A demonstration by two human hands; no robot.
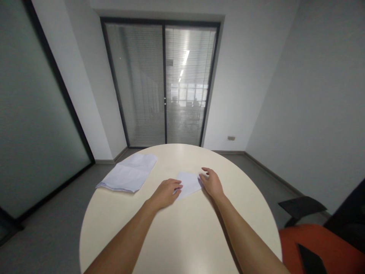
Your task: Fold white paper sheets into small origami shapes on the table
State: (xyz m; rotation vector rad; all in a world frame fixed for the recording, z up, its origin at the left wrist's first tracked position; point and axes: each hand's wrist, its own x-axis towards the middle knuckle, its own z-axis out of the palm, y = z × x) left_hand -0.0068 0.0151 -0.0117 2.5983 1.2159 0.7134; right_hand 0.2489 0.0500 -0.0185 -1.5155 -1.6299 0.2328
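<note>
Left grip and right grip flank plain paper.

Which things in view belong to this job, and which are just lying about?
In use:
small white paper sheet, between the left hand and right hand
round cream table beneath

Apparently lying about:
creased white paper stack, untouched
red and black chair

The table is cream, the small paper on it white, the larger paper at left bluish white. The chair at right has an orange-red seat and black armrests. Black frames edge the far blinds, finely striped crosswise in grey; the floor is dark grey.
</note>
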